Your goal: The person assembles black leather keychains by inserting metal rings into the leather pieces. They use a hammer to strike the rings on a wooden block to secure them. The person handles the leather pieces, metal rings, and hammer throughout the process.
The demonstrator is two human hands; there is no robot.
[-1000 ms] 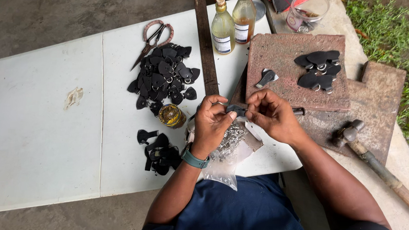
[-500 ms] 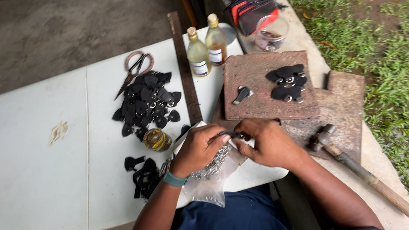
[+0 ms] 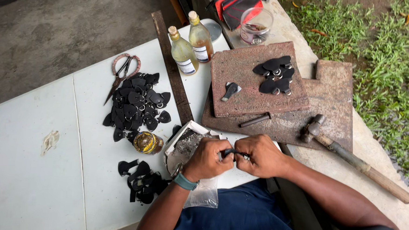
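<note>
My left hand [image 3: 208, 159] and my right hand [image 3: 259, 156] meet in front of my body, both pinching a small black leather piece with a metal ring [image 3: 233, 152]. They hover over an open bag of small metal parts [image 3: 187, 147] lying on the white tabletop [image 3: 33, 176]. A large heap of black leather pieces [image 3: 136, 103] lies to the upper left. A smaller heap [image 3: 142, 181] sits near my left forearm.
Scissors [image 3: 121, 73], two bottles [image 3: 191, 46] and a small gold-lidded jar [image 3: 147, 142] stand on the tabletop. A reddish stone slab [image 3: 243, 89] carries finished black pieces [image 3: 275, 75]. A metal punch [image 3: 255, 120] and a hammer [image 3: 351, 157] lie on the rusty plate; grass lies right.
The camera has shifted, so everything sits lower left in view. My hands have stayed together over the bag, still working the same small black piece.
</note>
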